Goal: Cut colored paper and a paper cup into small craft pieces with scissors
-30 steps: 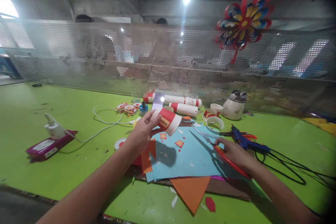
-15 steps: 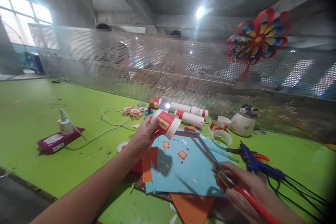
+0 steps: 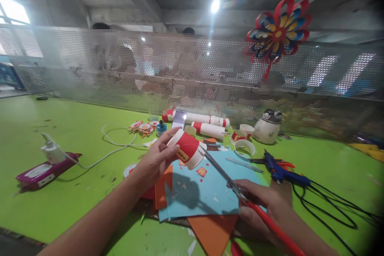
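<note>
My left hand (image 3: 159, 155) is closed around a red-and-white paper cup (image 3: 189, 144), which is tilted with its wide end to the right. A yellow label with dark characters shows on its side. In my right hand (image 3: 258, 204) is a pair of scissors (image 3: 220, 172) with red handles. Their blade tips reach the cup's rim; whether they cut into it I cannot tell. Beneath both hands lies a light blue sheet (image 3: 207, 196), with an orange sheet (image 3: 214, 230) sticking out below it. A small red-and-gold paper piece (image 3: 201, 172) and several scraps rest on the blue sheet.
A blue glue gun (image 3: 277, 172) with black cords lies at right. Behind are cut cup rings (image 3: 244, 149), a white jar (image 3: 267, 127), red-and-white tubes (image 3: 208, 130) and a phone (image 3: 179, 119). A purple power strip (image 3: 48, 172) sits left. A perforated screen (image 3: 168, 76) stands behind the table.
The scissors have moved up to the cup's rim, and their blades look closer together. The cup has turned slightly in my left hand. The whole view has shifted to the right.
</note>
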Tool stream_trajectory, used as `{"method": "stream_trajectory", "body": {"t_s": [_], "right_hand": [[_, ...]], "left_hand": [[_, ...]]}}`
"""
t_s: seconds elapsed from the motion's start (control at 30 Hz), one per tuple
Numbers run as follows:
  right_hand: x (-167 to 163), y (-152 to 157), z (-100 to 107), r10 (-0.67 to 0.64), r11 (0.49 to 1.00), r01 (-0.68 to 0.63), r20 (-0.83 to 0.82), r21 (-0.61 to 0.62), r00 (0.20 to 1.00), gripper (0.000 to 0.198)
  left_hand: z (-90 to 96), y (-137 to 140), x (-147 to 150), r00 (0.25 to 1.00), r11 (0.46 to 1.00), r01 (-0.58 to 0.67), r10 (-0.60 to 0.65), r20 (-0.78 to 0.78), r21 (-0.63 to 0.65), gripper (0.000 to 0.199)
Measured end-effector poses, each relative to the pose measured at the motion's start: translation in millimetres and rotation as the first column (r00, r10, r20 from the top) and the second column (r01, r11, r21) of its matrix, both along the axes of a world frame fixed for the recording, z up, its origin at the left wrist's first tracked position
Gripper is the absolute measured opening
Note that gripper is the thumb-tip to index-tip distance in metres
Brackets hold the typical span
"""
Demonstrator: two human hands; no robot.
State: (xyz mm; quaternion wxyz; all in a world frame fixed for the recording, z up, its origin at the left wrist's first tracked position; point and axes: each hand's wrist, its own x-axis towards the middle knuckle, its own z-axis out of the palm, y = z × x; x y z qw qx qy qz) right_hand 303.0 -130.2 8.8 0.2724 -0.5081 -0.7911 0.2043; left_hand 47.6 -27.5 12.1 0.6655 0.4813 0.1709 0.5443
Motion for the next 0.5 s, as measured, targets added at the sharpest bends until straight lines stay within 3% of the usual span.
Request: {"method": "stream_trajectory", "body": {"t_s": [0.1,0.2,0.37,0.5], "right_hand": [[-1.8,-2.0,-3.1,-0.027,0.998,0.024,0.049,0.053,0.998,0.027],[-4.5,-5.6,-6.7,-0.075,0.976,0.036,0.179,0.213,0.981,0.029],[-10.9,-9.4,-8.3,-0.142,0.863,-0.031,0.301,0.505,0.943,0.038],[-11.7,-7.6,-13.0,-0.147,0.795,-0.106,0.359,0.598,0.922,0.038]], "left_hand": [[0.1,-1.2,-0.3,0.999,0.999,0.042,-0.042,-0.021,-0.01,0.059],[-1.5,-2.1,-0.5,0.997,0.997,0.074,-0.074,-0.03,-0.014,0.065],[-5.7,-3.5,-1.2,0.999,0.999,0.041,-0.041,-0.016,0.009,0.066],[-6.0,-5.3,-1.4,0.999,1.0,0.031,-0.031,-0.016,0.005,0.064]]}}
